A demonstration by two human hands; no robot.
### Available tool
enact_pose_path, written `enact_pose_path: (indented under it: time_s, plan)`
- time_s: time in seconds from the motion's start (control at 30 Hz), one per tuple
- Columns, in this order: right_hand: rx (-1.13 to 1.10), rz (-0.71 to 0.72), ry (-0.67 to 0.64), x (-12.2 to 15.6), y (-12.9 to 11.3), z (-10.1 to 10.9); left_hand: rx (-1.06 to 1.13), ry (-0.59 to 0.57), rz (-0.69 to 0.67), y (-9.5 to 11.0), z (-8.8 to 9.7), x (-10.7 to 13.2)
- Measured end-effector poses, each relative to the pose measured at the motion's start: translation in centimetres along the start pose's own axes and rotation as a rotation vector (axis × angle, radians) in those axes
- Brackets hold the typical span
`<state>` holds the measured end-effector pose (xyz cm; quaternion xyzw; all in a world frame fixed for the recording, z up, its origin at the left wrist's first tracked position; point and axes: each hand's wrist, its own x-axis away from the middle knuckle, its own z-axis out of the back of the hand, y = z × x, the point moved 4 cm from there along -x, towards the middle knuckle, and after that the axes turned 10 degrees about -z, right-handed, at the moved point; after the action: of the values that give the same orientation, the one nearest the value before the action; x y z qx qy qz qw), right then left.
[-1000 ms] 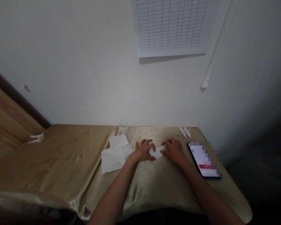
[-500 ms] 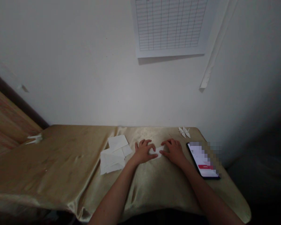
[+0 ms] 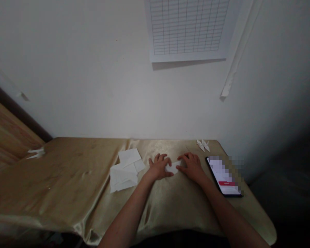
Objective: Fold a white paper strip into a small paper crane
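A small folded piece of white paper (image 3: 173, 167) lies on the gold satin cloth of the table (image 3: 67, 179). My left hand (image 3: 158, 166) rests on its left end, fingers curled down and pressing it. My right hand (image 3: 192, 166) presses its right end, thumb and fingers pinched against the paper. Most of the paper is hidden under my fingers.
A loose pile of white paper sheets (image 3: 125, 169) lies just left of my left hand. A lit phone (image 3: 224, 176) lies right of my right hand. A folded paper crane (image 3: 203, 145) sits by the wall, another paper figure (image 3: 36, 153) at the far left. A grid chart (image 3: 188, 29) hangs above.
Both hands stay on the folded paper with only slight finger shifts. The view has drifted a little.
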<state>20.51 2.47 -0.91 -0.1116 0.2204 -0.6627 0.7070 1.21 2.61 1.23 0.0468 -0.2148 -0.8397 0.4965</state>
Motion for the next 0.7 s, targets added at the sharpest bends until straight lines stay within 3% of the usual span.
enact_pose_path:
  time_s: [0.3, 0.5, 0.7]
  plan:
    - [0.010, -0.004, -0.013, -0.3, 0.3, 0.4, -0.002, -0.064, -0.062, -0.8, 0.5, 0.5]
    - [0.016, -0.094, -0.003, -1.5, 1.1, 0.4, 0.005, -0.038, -0.089, -1.1, 0.4, 0.5]
    - [0.060, -0.071, 0.048, -1.4, 1.1, 0.2, 0.024, -0.014, -0.145, -0.8, 0.7, 0.9]
